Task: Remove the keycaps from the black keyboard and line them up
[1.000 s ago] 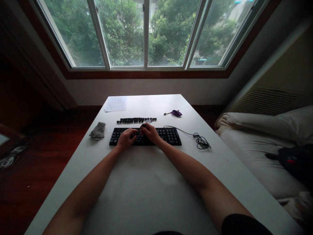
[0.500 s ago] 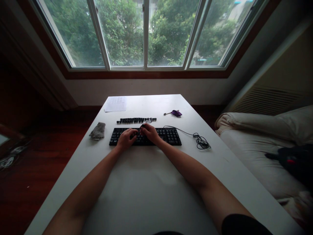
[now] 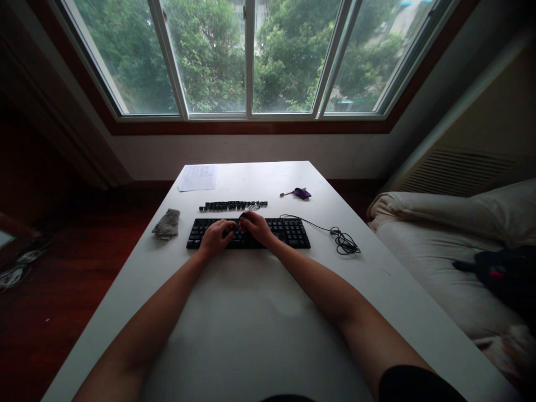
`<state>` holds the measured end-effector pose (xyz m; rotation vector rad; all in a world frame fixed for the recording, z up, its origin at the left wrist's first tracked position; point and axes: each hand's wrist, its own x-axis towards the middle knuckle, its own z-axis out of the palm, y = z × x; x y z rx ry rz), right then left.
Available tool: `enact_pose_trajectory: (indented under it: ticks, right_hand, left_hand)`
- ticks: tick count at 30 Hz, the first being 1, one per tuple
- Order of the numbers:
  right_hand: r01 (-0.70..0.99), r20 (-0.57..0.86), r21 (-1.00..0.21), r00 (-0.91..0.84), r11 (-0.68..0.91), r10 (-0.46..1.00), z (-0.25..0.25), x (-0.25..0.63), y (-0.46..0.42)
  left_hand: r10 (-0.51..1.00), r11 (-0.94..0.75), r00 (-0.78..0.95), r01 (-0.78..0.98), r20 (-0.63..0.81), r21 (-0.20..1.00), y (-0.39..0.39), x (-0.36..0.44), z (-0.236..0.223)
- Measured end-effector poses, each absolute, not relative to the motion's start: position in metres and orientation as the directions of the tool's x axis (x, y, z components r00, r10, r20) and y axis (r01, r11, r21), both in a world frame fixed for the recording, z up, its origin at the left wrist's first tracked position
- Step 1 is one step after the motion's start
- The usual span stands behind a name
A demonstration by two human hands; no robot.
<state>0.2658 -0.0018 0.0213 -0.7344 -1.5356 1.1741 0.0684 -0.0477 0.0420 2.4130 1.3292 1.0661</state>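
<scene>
A black keyboard point(image 3: 288, 233) lies across the white table. Over its left middle, my left hand point(image 3: 216, 235) rests with curled fingers, whose tips meet the keys close to the other hand; whether they pinch anything is hidden. My right hand point(image 3: 256, 228) is closed just beside it, thumb and fingers around what looks like a keycap puller point(image 3: 253, 206), its thin wire loops showing beyond the knuckles. A small dark piece point(image 3: 243, 215) pokes up at the right fingertips, too small to name surely. Behind the keyboard, loose black keycaps point(image 3: 226, 206) stand in a row.
A grey cloth point(image 3: 166, 224) lies left of the keyboard, and a paper sheet point(image 3: 197, 178) at the far left corner. A purple item with a brush-like stick point(image 3: 301, 194) sits far right. The coiled cable point(image 3: 345, 243) lies to the right, with a sofa point(image 3: 410, 251) beyond the table.
</scene>
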Motion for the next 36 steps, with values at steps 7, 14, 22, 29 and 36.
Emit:
enact_pose_trajectory:
  ticks: [7,14,22,29,36]
  right_hand:
    - [-0.103,0.359,-0.933,-0.297,0.344,0.885,0.0199,0.2657,-0.0011]
    - [-0.085,0.353,-0.935,-0.298,0.343,0.887,0.0197,0.2655,-0.0008]
    - [-0.076,0.36,-0.932,-0.307,0.355,0.881,0.0188,0.2659,-0.0003]
    - [-0.066,0.365,-0.929,-0.316,0.364,0.875,0.0197,0.2664,-0.0012]
    - [-0.117,0.371,-0.928,-0.328,0.353,0.868,0.0208,0.2662,-0.0023]
  left_hand:
    - [0.792,-0.584,0.355,0.678,0.497,0.446,-0.0467,0.0681,0.0416]
    - [0.795,-0.58,0.36,0.689,0.489,0.435,-0.0458,0.0674,0.0402]
    - [0.8,-0.574,0.363,0.697,0.477,0.43,-0.0451,0.0667,0.0395]
    - [0.805,-0.567,0.366,0.705,0.466,0.426,-0.0442,0.0661,0.0382]
    - [0.808,-0.561,0.358,0.712,0.468,0.423,-0.0449,0.0662,0.0387]
